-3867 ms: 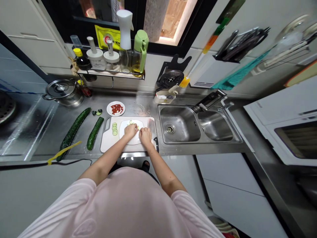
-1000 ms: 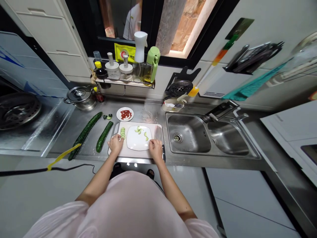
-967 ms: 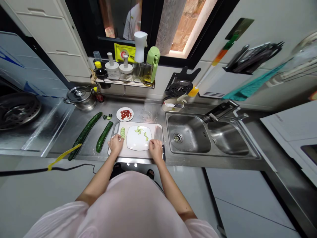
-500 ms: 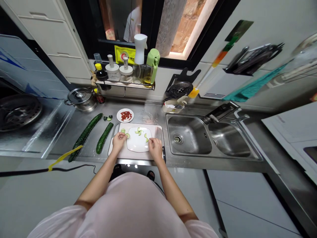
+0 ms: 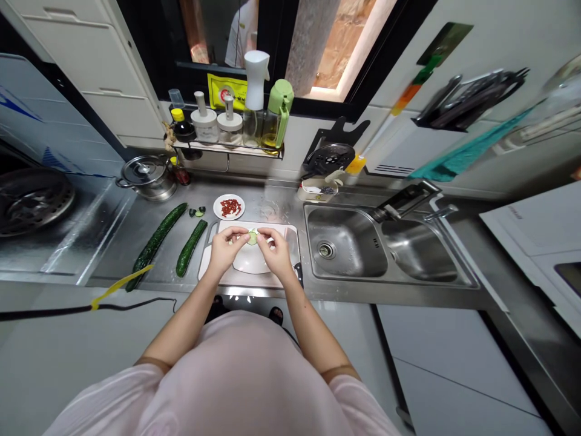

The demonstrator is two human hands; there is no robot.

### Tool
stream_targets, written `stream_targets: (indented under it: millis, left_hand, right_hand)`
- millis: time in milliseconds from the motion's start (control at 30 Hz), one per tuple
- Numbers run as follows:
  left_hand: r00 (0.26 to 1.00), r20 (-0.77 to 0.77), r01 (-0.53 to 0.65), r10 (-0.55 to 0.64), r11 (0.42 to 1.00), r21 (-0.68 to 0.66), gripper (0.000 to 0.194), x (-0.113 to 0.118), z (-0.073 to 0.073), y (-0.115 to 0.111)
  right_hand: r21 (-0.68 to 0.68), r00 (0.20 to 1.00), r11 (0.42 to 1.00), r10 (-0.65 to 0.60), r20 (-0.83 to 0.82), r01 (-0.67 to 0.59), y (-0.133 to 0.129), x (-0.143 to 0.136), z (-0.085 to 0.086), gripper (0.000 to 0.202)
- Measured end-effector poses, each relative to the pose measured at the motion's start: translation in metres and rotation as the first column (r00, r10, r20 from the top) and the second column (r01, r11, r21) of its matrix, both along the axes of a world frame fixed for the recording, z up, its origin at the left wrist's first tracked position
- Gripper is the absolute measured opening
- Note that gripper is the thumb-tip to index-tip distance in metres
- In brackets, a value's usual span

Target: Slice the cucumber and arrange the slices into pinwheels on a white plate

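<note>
Between my fingertips, above the white square plate (image 5: 250, 264), is a round pale green cucumber slice (image 5: 252, 237). My left hand (image 5: 225, 247) pinches its left edge and my right hand (image 5: 275, 249) pinches its right edge. The plate rests on a white cutting board (image 5: 213, 272), and my hands hide much of its upper part with the slices there. A knife (image 5: 298, 272) lies along the board's right side. Left of the board are a shorter cucumber (image 5: 191, 249), a longer one (image 5: 160, 241) and small cucumber end pieces (image 5: 196, 212).
A small plate of chopped red pieces (image 5: 224, 215) sits behind the board. A lidded pot (image 5: 154, 181) stands at the back left, below a shelf of bottles and jars (image 5: 213, 146). To the right is a double sink (image 5: 354, 278) with a faucet (image 5: 403, 203).
Both hands have come together over the plate, my left moving right with a slice, my right moving left. Both now hold the slice. The view has shifted slightly.
</note>
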State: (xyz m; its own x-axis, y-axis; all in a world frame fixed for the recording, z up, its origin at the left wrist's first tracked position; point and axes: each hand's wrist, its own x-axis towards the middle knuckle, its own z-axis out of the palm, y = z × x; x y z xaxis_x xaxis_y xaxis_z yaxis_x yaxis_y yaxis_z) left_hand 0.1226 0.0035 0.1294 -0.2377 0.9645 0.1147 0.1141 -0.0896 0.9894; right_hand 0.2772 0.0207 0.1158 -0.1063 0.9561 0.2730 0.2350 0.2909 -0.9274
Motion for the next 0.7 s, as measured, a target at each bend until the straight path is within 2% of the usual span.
stream_targets:
  millis: [133,233,400,500,533,600,667,700]
  left_hand:
    - [0.997,-0.080,0.000,0.002,1.000,0.025,0.017,0.002,0.009,-0.005]
    - [0.998,-0.057,0.002,0.000,1.000,0.024,0.019,0.003,0.010,-0.007]
    - [0.993,0.119,0.006,-0.005,1.000,-0.011,0.033,0.002,0.003,-0.007]
    - [0.968,0.248,0.081,-0.042,0.986,-0.146,0.040,0.000,-0.004,-0.009]
    - [0.949,0.306,0.152,-0.080,0.963,-0.221,0.045,0.000,-0.005,-0.010]
    - [0.874,0.457,0.343,-0.164,0.876,-0.341,0.057,0.001,-0.007,-0.013]
    - [0.771,0.602,0.503,-0.209,0.779,-0.374,0.062,0.003,-0.007,-0.014]
    - [0.728,0.653,0.549,-0.210,0.749,-0.371,0.062,0.005,-0.006,-0.014]
  right_hand:
    - [0.023,0.998,0.998,0.057,-0.013,-0.057,-0.001,-0.003,0.007,0.020]
    - [0.033,0.997,0.996,0.077,0.007,-0.077,-0.002,-0.005,0.007,0.017]
    - [0.027,0.999,0.999,0.043,-0.019,-0.043,-0.003,-0.004,0.009,0.019]
    - [0.044,0.999,0.999,0.029,-0.035,-0.028,-0.004,-0.002,0.013,0.019]
    - [0.054,0.999,0.998,0.033,-0.037,-0.031,-0.005,-0.001,0.014,0.018]
    - [0.075,0.998,0.996,0.047,-0.037,-0.044,-0.005,0.000,0.015,0.017]
    - [0.090,0.998,0.994,0.057,-0.030,-0.054,-0.006,0.001,0.016,0.017]
    - [0.094,0.998,0.994,0.060,-0.023,-0.058,-0.006,0.001,0.016,0.016]
